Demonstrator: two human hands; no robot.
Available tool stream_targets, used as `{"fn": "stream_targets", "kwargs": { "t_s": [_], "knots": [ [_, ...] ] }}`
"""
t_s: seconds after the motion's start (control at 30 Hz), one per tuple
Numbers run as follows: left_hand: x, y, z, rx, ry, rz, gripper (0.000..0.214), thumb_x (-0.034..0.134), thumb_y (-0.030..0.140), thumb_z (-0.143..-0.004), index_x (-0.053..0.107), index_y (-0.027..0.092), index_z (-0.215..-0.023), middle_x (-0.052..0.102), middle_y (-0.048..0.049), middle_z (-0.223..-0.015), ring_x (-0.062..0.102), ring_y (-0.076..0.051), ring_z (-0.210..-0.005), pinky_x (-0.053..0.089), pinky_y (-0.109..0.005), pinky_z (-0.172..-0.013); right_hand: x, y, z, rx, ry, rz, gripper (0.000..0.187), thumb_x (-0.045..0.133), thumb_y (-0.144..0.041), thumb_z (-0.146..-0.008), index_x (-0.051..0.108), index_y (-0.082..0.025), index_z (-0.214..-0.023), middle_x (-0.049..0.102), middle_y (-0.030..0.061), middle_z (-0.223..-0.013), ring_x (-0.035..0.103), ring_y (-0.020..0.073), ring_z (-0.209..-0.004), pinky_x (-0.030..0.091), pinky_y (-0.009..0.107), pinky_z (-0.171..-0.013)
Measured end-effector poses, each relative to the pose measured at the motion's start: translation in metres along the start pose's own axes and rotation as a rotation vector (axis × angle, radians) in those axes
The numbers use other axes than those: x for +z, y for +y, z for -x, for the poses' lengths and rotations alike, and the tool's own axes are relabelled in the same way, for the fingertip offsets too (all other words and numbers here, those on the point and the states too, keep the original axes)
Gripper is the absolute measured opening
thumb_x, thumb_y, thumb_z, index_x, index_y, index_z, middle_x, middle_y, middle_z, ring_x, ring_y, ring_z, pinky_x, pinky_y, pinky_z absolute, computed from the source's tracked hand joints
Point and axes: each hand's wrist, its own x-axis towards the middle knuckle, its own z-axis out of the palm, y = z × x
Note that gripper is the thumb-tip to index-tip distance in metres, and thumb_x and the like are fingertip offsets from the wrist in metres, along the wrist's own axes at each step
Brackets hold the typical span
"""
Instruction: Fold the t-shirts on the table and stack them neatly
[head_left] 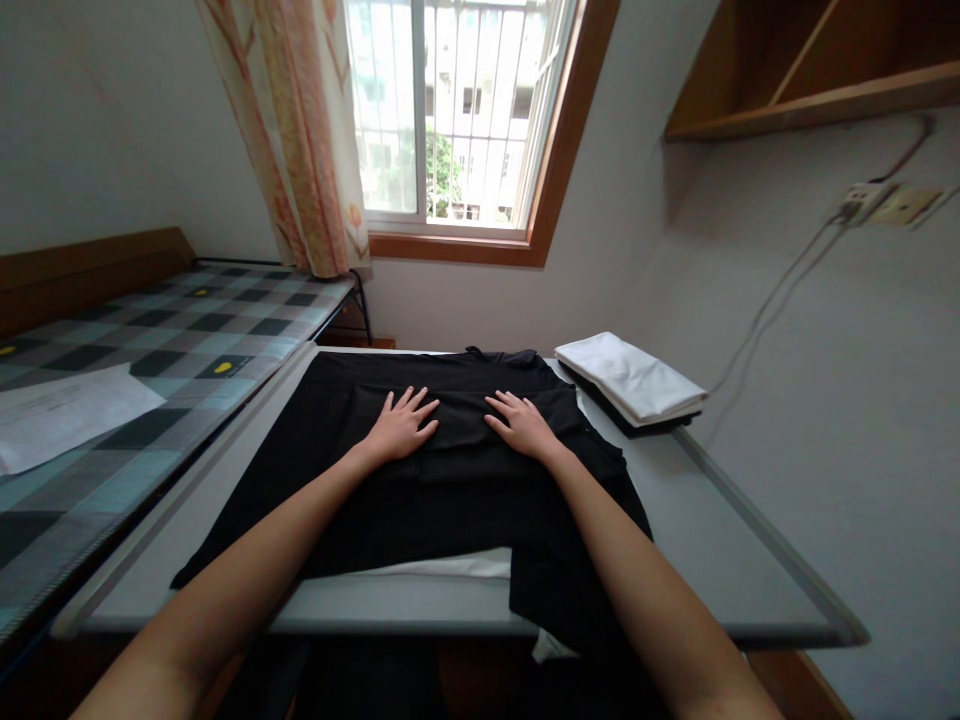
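Note:
A black garment point(450, 490) lies spread over the grey table point(720, 540), its lower edge hanging off the near side. My left hand point(401, 425) rests flat on the cloth left of centre, fingers spread. My right hand point(521, 422) lies flat on it just to the right, fingers stretched out. A strip of white cloth point(457, 567) shows under the garment's near edge. Neither hand holds anything.
Folded white cloth on a dark piece point(630, 378) sits at the table's far right corner. A bed with a checked cover point(150, 350) and a white sheet of paper point(60, 412) stands at left. Window, curtain, wall shelf and power cable lie beyond.

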Motion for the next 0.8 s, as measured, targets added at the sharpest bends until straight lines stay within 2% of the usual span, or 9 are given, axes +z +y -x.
{"fn": "stream_targets", "kwargs": {
  "t_s": [0.47,0.8],
  "knots": [
    [-0.0001,-0.0001,0.0008,0.011,0.011,0.007,0.058,0.026,0.056,-0.097,0.042,0.029,-0.145,0.027,-0.0061,-0.158,0.019,-0.03,-0.146,0.015,-0.057,-0.115,-0.0009,-0.0011,0.0004,0.004,0.0,-0.005,0.054,0.039,-0.05,-0.096,0.046,-0.023,-0.143,0.037,0.0096,-0.153,0.029,0.0255,-0.143,0.021,0.049,-0.115],
    [0.0003,-0.0005,0.0008,0.003,0.013,0.014,0.055,0.031,0.052,-0.096,0.042,0.029,-0.145,0.028,-0.0048,-0.158,0.019,-0.03,-0.146,0.015,-0.057,-0.116,-0.0012,-0.0012,0.0009,0.01,0.003,-0.012,0.055,0.038,-0.051,-0.096,0.045,-0.024,-0.143,0.037,0.0094,-0.153,0.029,0.025,-0.143,0.021,0.048,-0.116]
  ]
}}
